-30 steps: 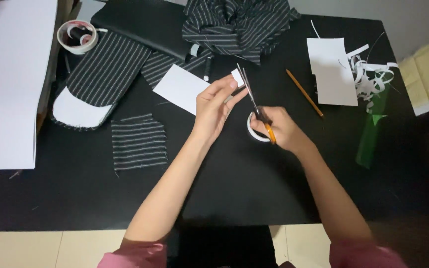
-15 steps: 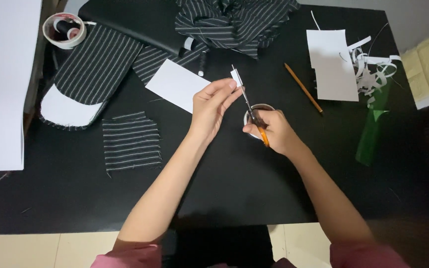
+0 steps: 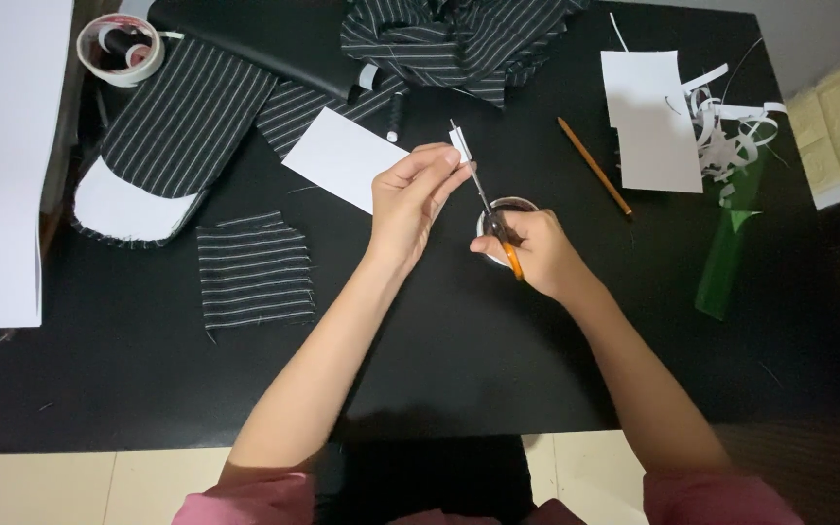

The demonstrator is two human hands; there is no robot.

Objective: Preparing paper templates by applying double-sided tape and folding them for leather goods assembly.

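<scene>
Left hand: the left hand (image 3: 408,199) is closed in a pinch, thumb and fingertips holding a small white paper strip (image 3: 459,142) upright at the centre of the black table (image 3: 459,340).
Right hand: the right hand (image 3: 537,251) is closed around the orange handles of a pair of scissors (image 3: 490,212), the blades pointing far and up to the strip's lower edge.
Paper strip: above the table, just left of the scissor blades, touching the left fingertips.
Tape roll by hand: a white ring (image 3: 512,204) lies on the table under the right hand's fingers, partly hidden.
White card: a white rectangle (image 3: 340,157) lies tilted just left of the left hand.
Striped square: a cut piece of black fabric with white stripes (image 3: 253,272) lies near left.
Striped shape: a long rounded striped piece with white backing (image 3: 172,136) lies far left.
Tape rolls: a white roll with smaller ones inside (image 3: 121,47) sits at the far left corner.
Pencil: a brown pencil (image 3: 593,165) lies diagonally, right of the scissors.
Paper sheet: a white sheet (image 3: 651,119) lies far right, curled white offcuts (image 3: 731,136) beside it.
Green ruler: a clear green ruler (image 3: 726,253) lies at the right.
</scene>
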